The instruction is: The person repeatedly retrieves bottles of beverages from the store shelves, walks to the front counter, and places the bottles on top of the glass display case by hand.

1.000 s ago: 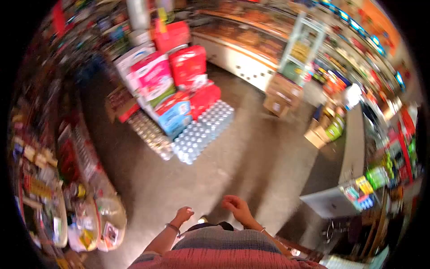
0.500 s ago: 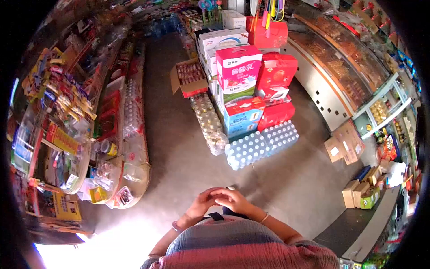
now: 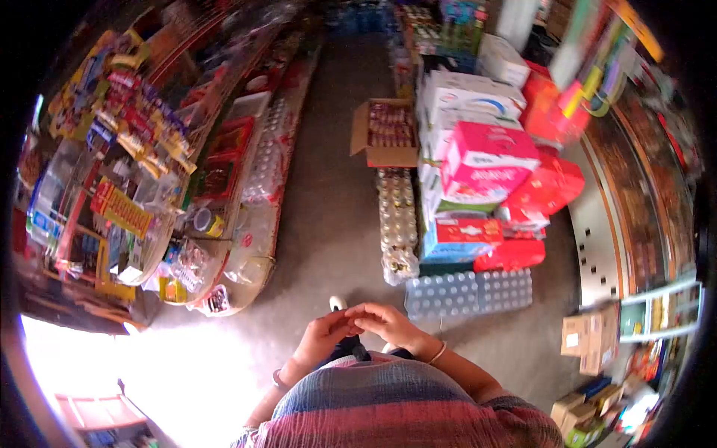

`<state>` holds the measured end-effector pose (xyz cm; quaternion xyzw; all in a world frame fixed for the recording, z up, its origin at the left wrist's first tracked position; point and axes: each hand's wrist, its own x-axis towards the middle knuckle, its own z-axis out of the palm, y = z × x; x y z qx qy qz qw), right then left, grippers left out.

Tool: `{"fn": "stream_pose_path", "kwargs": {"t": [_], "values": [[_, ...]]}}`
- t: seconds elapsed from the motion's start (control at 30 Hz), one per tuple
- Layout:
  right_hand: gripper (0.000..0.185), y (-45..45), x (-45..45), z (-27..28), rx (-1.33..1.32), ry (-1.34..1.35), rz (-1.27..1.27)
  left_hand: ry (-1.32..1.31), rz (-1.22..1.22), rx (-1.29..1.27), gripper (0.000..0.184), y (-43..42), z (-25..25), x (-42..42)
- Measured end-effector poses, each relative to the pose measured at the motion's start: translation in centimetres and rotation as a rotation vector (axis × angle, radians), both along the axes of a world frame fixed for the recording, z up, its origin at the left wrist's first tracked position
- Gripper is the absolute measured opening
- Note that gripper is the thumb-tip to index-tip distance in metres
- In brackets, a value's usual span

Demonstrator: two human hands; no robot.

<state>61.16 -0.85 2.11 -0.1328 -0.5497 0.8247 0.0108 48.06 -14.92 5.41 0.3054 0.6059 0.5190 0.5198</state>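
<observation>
My left hand point(image 3: 323, 337) and my right hand point(image 3: 385, 325) meet in front of my striped shirt point(image 3: 373, 396), fingertips touching or overlapping. The fingers of both are bent and pressed together; whether anything small lies between them cannot be made out. A bracelet circles each wrist. Just beyond my hands on the floor lie wrapped packs of bottles point(image 3: 469, 293). Behind them stand stacked gift boxes, among them a pink one point(image 3: 489, 160) and a red one point(image 3: 549, 183). An open carton point(image 3: 391, 155) of small packets sits on more wrapped bottles point(image 3: 397, 216).
Curved shelves of packaged goods point(image 3: 250, 231) run along the left side. At the right are a glass-fronted counter point(image 3: 597, 231), cardboard boxes point(image 3: 591, 336) and a pale rack point(image 3: 661, 312). Bright light falls on the floor at lower left, near a pink-topped item point(image 3: 101, 411).
The view has swung left, so the stacked boxes sit farther right and the left shelves show more. My hands, apart a second ago, came together and remain so.
</observation>
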Motion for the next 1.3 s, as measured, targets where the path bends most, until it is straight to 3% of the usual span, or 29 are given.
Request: {"fn": "stream_pose_path", "kwargs": {"t": [0.27,0.37,0.43,0.6,0.7,0.73,0.87,1.07,1.3], "values": [[0.024,8.1,-15.2,-2.3,0.022,-0.072,0.048,0.156,-0.039,0.028,0.025,7.2,-4.6,-15.4],[0.021,12.1,-22.5,0.1,0.092,-0.159,0.056,0.207,-0.048,0.080,0.023,11.1,-1.9,-22.7],[0.020,14.8,-26.9,-0.5,0.116,-0.072,0.040,0.206,-0.030,0.149,0.022,14.2,-1.2,-27.2],[0.020,20.5,-35.5,-1.5,0.064,-0.001,0.007,0.506,-0.105,0.045,0.025,20.6,-0.9,-36.4],[0.020,24.3,-39.3,-2.9,0.067,-0.041,0.012,0.543,-0.160,-0.013,0.024,24.3,-3.5,-40.4],[0.020,25.8,-40.6,-4.1,0.097,-0.048,0.020,0.434,-0.140,-0.020,0.023,26.1,-3.0,-41.7],[0.018,33.4,-46.6,-5.3,0.090,-0.076,0.067,0.616,-0.257,-0.093,0.028,32.9,-4.6,-47.5],[0.018,47.0,-57.4,-3.9,0.146,0.142,0.053,0.608,-0.158,-0.193,0.027,46.4,0.0,-56.3],[0.021,59.2,-65.7,-2.1,0.120,0.098,-0.022,0.562,-0.113,-0.116,0.025,59.0,-0.1,-66.0]]}}
